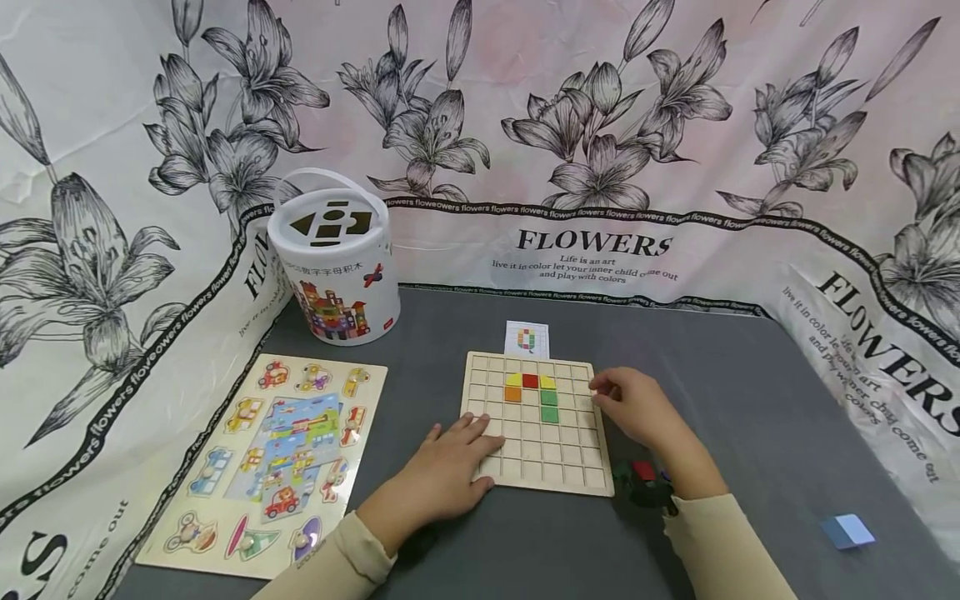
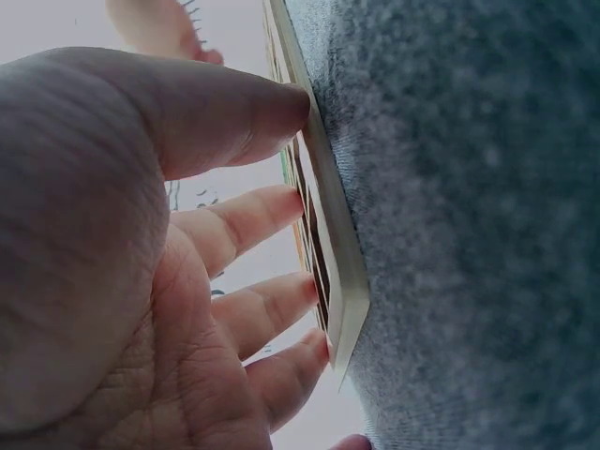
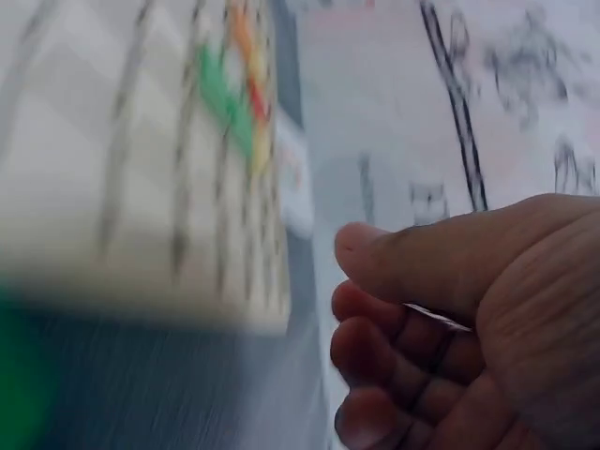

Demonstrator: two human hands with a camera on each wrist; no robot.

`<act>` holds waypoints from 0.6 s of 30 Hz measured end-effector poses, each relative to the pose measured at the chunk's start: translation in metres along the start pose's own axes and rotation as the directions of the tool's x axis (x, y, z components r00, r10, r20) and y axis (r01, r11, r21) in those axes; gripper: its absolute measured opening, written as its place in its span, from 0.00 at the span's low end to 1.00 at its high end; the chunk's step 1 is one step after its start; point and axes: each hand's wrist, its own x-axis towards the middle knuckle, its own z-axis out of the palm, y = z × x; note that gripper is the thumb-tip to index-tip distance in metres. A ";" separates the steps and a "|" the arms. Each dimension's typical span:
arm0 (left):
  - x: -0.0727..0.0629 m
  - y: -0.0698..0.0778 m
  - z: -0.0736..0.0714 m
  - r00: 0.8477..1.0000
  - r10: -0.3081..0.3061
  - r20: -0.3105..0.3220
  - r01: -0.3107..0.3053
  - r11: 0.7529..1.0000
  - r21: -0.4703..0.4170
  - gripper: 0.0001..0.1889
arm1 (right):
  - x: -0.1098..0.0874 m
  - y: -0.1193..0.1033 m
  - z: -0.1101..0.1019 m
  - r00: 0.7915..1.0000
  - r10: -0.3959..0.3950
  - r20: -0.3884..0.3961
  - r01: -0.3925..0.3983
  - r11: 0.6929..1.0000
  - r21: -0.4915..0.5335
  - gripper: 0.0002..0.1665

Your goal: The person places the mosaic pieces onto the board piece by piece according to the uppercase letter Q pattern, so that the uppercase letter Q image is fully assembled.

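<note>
A wooden grid board [image 1: 525, 458] lies on the dark tabletop. On it sit a red square [image 1: 531, 381] between two yellow pieces, an orange square [image 1: 513, 393] and two green squares in a column. My left hand [image 1: 450, 467] rests on the board's left edge, fingers spread; in the left wrist view its thumb [image 2: 234, 112] touches the rim. Beside the board's right edge is my right hand [image 1: 630, 404], fingers loosely curled, thumb near the index finger. The right wrist view shows nothing between those fingers [image 3: 361, 347]. A small card [image 1: 527, 339] with a coloured letter-like pattern lies behind the board.
Several dark, red and green blocks [image 1: 643, 472] lie by the board's lower right corner, partly behind my right forearm. A blue block [image 1: 849, 531] is farther right. At left lies a picture puzzle board [image 1: 225, 542], with a white lidded bucket [image 1: 337, 267] behind it. A flower-printed cloth hangs around.
</note>
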 end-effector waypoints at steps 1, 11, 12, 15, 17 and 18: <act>0.000 0.001 0.000 1.000 0.003 0.000 -0.003 1.000 -0.001 0.29 | -0.009 0.010 -0.003 1.000 0.027 0.002 -0.027 1.000 -0.008 0.13; -0.007 0.013 -0.013 0.998 0.054 -0.020 -0.054 0.998 0.011 0.28 | -0.053 0.057 -0.010 0.994 0.111 -0.009 -0.112 0.994 -0.020 0.16; -0.009 0.014 -0.015 0.999 0.053 -0.014 -0.052 0.999 0.009 0.28 | -0.053 0.058 -0.010 0.994 0.110 -0.016 -0.110 0.994 -0.021 0.15; -0.014 0.017 -0.020 0.999 0.040 0.025 -0.040 0.999 0.004 0.29 | -0.055 0.060 -0.011 0.992 0.127 -0.027 -0.128 0.992 -0.020 0.14; -0.016 0.017 -0.021 0.998 0.035 0.050 -0.036 0.999 0.010 0.30 | -0.055 0.060 -0.011 0.990 0.138 -0.025 -0.139 0.990 -0.021 0.13; -0.017 0.017 -0.021 0.998 0.035 0.059 -0.035 0.999 0.012 0.30 | -0.054 0.061 -0.012 0.990 0.141 -0.023 -0.142 0.990 -0.021 0.12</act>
